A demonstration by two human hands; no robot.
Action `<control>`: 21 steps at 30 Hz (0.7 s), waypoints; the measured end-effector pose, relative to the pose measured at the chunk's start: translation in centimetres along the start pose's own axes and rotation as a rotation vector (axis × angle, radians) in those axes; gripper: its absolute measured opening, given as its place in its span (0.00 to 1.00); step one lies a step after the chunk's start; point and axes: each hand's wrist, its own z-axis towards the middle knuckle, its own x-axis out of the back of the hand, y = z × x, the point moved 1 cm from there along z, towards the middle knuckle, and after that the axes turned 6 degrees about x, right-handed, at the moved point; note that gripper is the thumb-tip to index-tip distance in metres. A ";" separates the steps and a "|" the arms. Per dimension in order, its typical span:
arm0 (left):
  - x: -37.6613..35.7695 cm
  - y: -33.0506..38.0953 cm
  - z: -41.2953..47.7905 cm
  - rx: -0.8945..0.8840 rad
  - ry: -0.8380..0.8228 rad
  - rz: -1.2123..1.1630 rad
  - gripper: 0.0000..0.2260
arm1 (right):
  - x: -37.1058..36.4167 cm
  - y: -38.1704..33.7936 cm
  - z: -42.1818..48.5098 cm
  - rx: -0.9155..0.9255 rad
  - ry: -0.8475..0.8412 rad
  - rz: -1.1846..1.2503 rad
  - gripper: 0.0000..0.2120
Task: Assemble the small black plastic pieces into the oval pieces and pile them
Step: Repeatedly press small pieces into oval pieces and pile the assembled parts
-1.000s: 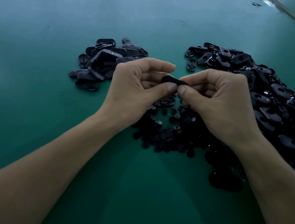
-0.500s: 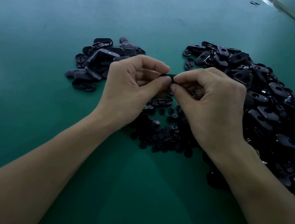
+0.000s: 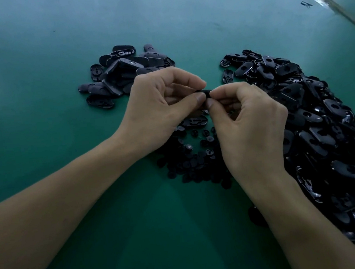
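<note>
Pinching oval piece (image 3: 206, 92) between left hand (image 3: 162, 108), right hand (image 3: 252, 130).

Bare green table (image 3: 32, 85) lies left; oval-piece heap (image 3: 327, 127) crowds right.

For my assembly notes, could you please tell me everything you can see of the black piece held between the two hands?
The piece is black and looks like plastic. Only a short dark strip of it shows, and the rest is hidden. The left hand and right hand both pinch it between thumb and forefinger, holding it above the small pieces on the green table. Its full shape cannot be told, nor whether an insert is seated in it.
</note>
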 end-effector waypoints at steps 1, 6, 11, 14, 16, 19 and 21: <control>0.0 0.0 0.0 -0.004 0.001 0.011 0.11 | 0.0 0.0 0.0 -0.013 -0.002 0.006 0.03; 0.0 0.1 0.0 -0.016 0.004 0.035 0.11 | -0.2 0.1 0.0 -0.054 0.001 -0.002 0.06; 0.0 0.1 0.0 -0.023 0.005 0.037 0.11 | -0.3 -0.2 0.1 -0.054 0.002 0.017 0.06; 0.0 0.0 0.0 -0.031 0.016 0.027 0.10 | -0.2 -0.1 0.3 -0.118 0.001 0.120 0.04; 0.0 -0.1 0.0 -0.030 0.013 0.007 0.10 | -0.1 -0.1 0.4 -0.150 -0.003 0.181 0.02; 0.0 -0.1 -0.1 -0.026 0.010 -0.011 0.10 | 0.1 -0.2 0.5 -0.152 -0.009 0.210 0.05; 0.0 -0.1 -0.1 -0.024 0.009 -0.015 0.10 | 0.1 -0.2 0.5 -0.146 -0.016 0.210 0.05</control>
